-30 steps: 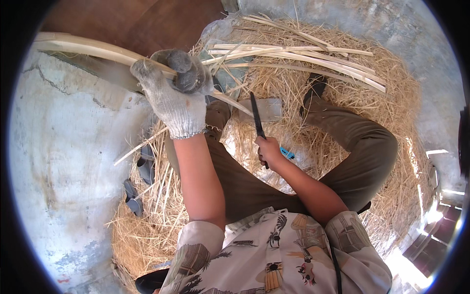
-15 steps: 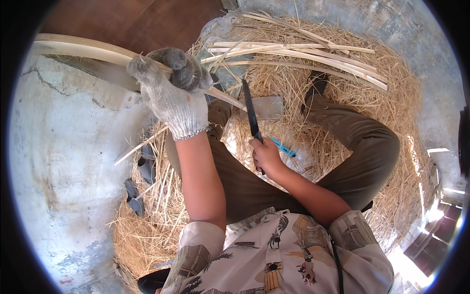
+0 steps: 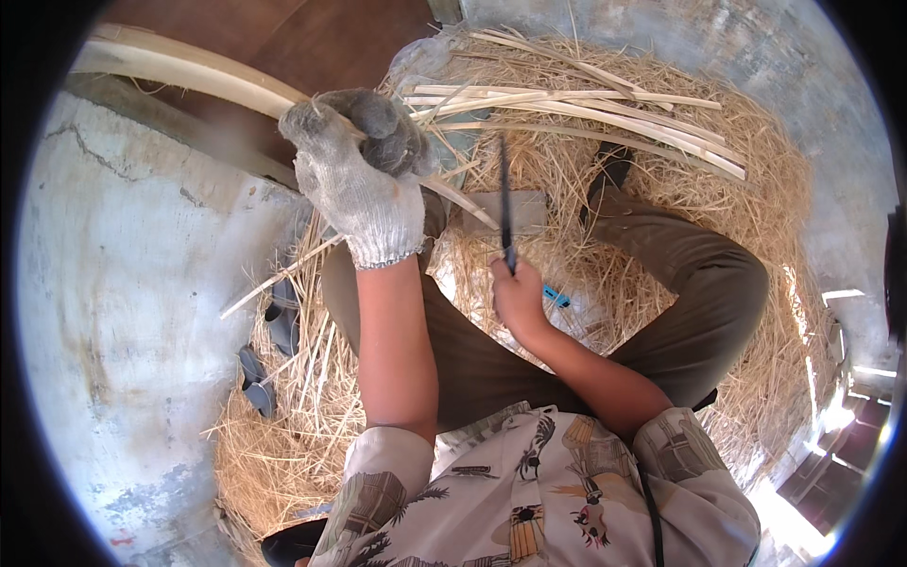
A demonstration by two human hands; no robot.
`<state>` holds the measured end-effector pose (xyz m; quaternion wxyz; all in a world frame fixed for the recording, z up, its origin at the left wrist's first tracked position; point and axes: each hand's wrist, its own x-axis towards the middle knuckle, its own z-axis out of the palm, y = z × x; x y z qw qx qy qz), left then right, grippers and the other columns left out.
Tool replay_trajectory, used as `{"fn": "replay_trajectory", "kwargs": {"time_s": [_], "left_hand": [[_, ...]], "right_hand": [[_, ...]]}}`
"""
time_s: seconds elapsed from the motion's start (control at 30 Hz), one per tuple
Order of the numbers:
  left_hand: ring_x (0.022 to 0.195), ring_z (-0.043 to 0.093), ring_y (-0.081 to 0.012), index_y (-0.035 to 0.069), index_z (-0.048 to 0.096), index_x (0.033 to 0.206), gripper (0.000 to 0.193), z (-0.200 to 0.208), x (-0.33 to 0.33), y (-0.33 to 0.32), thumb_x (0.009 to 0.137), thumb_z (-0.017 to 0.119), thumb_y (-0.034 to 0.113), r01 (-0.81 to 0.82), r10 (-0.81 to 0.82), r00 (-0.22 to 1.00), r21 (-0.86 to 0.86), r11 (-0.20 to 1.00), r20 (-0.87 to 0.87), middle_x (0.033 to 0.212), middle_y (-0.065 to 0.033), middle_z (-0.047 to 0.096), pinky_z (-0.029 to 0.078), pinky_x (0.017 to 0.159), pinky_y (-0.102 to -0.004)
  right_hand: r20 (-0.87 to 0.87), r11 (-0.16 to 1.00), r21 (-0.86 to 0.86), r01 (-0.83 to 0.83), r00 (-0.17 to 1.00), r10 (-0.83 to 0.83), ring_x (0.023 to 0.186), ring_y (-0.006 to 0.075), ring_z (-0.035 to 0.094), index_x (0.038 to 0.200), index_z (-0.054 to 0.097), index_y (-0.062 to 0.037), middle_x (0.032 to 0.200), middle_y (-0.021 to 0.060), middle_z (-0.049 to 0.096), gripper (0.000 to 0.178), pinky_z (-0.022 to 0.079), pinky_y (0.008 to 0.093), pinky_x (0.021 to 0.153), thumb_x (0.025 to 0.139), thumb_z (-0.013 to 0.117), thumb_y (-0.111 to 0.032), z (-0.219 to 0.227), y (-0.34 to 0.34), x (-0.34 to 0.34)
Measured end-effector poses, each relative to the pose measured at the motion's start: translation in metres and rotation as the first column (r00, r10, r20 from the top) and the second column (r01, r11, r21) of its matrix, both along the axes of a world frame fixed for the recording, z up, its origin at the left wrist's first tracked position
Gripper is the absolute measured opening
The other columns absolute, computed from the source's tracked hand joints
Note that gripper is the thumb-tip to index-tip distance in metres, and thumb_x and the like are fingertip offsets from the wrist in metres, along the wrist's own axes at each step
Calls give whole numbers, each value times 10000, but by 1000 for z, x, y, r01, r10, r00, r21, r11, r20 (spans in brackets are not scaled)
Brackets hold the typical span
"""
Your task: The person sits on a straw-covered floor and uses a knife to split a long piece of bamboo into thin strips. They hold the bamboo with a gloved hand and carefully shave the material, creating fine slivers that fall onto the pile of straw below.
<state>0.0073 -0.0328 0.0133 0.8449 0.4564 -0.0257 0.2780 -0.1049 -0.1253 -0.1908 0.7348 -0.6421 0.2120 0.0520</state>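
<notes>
My left hand [image 3: 359, 175], in a pale knitted work glove with grey palm and fingers, is wrapped round a long bamboo strip [image 3: 194, 68]. The strip stretches away to the upper left, and its short near end pokes out past the glove toward the knife. Bare and closed, my right hand [image 3: 520, 295] grips the handle of a dark-bladed knife [image 3: 505, 203]. The blade points away from me, slightly blurred, close by the strip's end; whether they touch I cannot tell. A grey flat block [image 3: 524, 210] lies on the shavings behind the blade.
Several split bamboo strips [image 3: 605, 106] lie on a heap of shavings [image 3: 765, 227] at the far side. A blue cutter [image 3: 556, 297] rests between my legs. Grey sandals [image 3: 255, 380] lie on the left beside a cracked wall [image 3: 123, 283]. A brown panel [image 3: 321, 47] stands at the upper left.
My left hand has shifted right with the bamboo strip, whose near end has moved right too. The knife has moved right and swung more upright.
</notes>
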Motion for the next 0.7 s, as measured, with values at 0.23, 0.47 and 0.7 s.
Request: {"fn": "replay_trajectory", "kwargs": {"time_s": [0.23,0.47,0.7], "left_hand": [[452,389,-178,116,490,787,514,1,0,-5,920,635,591,-15,15,1000,-60,998,0,630,-16,435,336,386,-337],[450,347,-162,95,520,770,653,18,-12,-10,863,581,739,-9,4,998,-72,997,-66,561,4,342,305,400,-330],[444,327,-151,83,514,765,662,15,-9,-13,883,559,733,31,-31,999,36,999,6,541,11,291,289,416,-325]], "right_hand": [[-51,954,298,-34,997,52,429,129,474,742,495,-55,582,17,500,306,366,311,393,983,570,-229,-19,-4,-1],[-31,983,185,-3,999,9,401,134,458,793,501,-60,575,23,495,251,369,309,361,971,568,-224,11,-17,14],[232,959,-285,-5,970,74,491,163,511,736,504,-49,584,52,528,266,392,364,467,963,534,-182,-40,-2,2]]}}
